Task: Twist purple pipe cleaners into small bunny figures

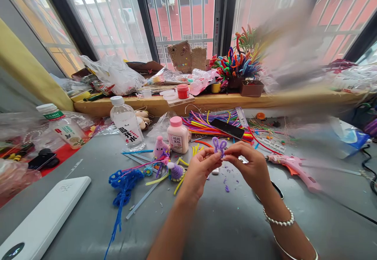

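Observation:
Both hands meet over the grey table (224, 220), pinching a small purple pipe-cleaner shape (219, 146) with two loops like ears. My left hand (198, 171) grips its lower left side with thumb and fingers closed. My right hand (250, 165) pinches it from the right; a bead bracelet and a bangle circle that wrist. Purple fuzz bits (228, 181) lie on the table below the hands. Small purple and pink pipe-cleaner figures (167, 162) stand just left of my left hand.
A pink glue gun (291, 165) lies right of the hands. A pink-capped bottle (178, 134), a clear water bottle (126, 122), a blue pipe-cleaner tangle (123, 183), a white power bank (44, 216) and a pile of coloured pipe cleaners (212, 122) surround them. The cluttered sill (206, 101) runs behind.

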`<state>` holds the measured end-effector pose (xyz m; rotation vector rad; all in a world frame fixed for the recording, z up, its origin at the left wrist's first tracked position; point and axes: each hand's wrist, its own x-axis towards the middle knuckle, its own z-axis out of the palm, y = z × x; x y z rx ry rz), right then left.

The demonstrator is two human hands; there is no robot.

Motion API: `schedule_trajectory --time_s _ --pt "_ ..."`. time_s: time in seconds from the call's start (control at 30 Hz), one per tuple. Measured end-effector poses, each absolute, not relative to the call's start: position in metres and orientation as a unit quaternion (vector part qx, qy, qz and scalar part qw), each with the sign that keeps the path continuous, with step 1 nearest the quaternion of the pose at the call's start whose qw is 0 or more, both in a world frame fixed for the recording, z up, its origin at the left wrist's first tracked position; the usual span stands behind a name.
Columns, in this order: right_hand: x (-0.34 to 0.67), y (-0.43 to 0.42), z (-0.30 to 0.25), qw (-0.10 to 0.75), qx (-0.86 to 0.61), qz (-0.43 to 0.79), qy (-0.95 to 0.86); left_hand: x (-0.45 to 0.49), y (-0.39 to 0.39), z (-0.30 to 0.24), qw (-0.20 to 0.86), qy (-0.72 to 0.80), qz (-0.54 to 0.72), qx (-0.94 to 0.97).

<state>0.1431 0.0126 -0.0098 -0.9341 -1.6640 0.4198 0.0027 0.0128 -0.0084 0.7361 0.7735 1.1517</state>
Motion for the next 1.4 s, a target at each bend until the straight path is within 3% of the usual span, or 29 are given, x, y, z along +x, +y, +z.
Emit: schedule_trajectory --time_s 0.37,0.77,1.1,1.4 --pt "0.141 0.017 -0.015 0.526 -0.406 0.374 -0.647 -0.003 0.014 -0.005 0.628 0.397 0.514 0.429" --pt "0.140 0.016 -0.015 0.554 -0.363 0.498 -0.559 0.002 0.012 -0.005 0.685 0.348 0.533 0.354" --pt "0.143 0.017 -0.013 0.568 -0.346 0.457 -0.590 0.003 0.011 -0.001 0.750 0.320 0.508 0.275" --pt "0.141 0.015 -0.011 0.589 -0.349 0.407 -0.605 0.006 0.011 -0.004 0.743 0.308 0.531 0.266"
